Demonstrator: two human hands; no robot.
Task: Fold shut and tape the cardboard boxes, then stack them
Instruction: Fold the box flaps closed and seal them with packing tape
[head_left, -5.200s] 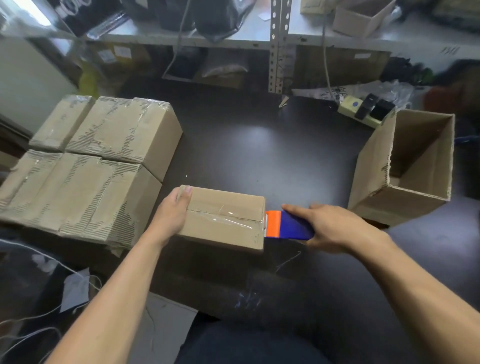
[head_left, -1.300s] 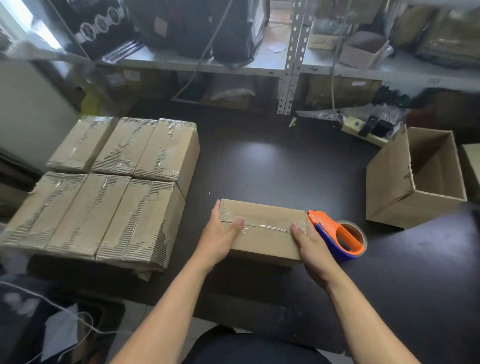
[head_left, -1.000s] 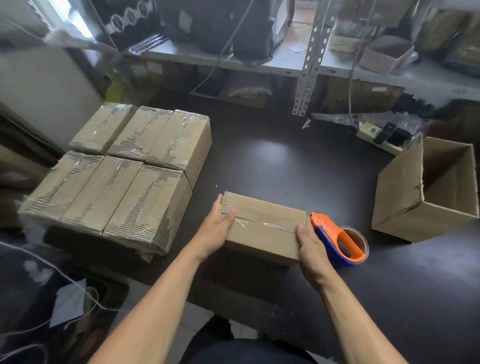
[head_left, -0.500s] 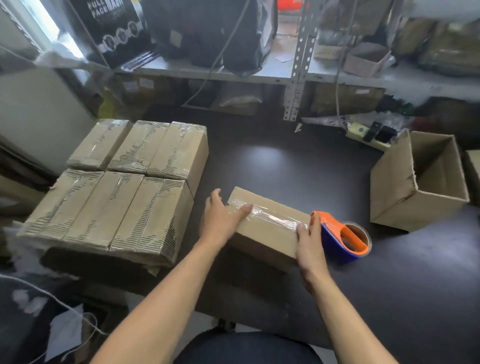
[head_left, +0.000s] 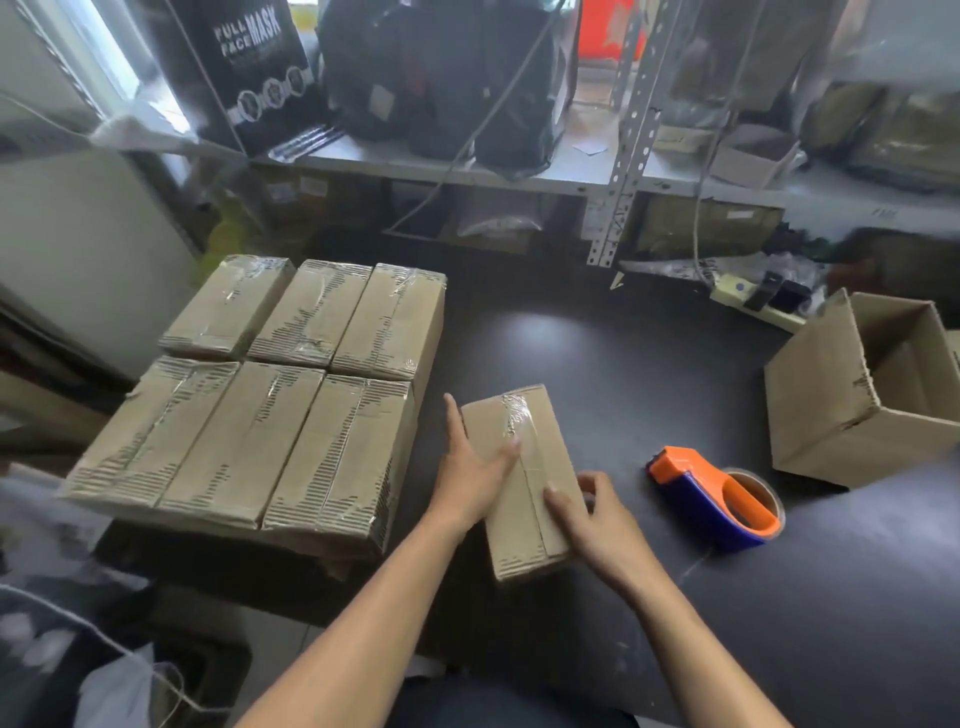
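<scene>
1. Near the lower middle of the frame, a small cardboard box (head_left: 519, 478) is lying on the dark table (head_left: 649, 364), its long side running away from the camera and a strip of clear tape shining along its top seam.
2. The left hand (head_left: 475, 475) is resting flat on the box's left edge, fingers straight and thumb reaching onto the top, pressing rather than clasping.
3. The right hand (head_left: 597, 519) is touching the box's near right corner, its fingers lightly curved against the side; whether they are truly clamping the box is hard to tell.
4. Judging by its size, the box is likely handling as light and fairly stiff, with corrugated walls that are holding their shape; the taped strip is looking slick, so the bare cardboard of the two long sides is seeming the better place to take hold.
5. At the left of the frame, a block of sealed boxes (head_left: 260, 405) is sitting in two rows of three, their tops wrapped in glossy, wrinkled tape with scuffed corrugation showing through.
6. To the right of the hands, a blue and orange tape dispenser (head_left: 717, 499) is lying on the table, well apart from both hands.
7. At the right edge, a larger open box (head_left: 857, 395) is standing tipped on its side with a torn edge.
</scene>
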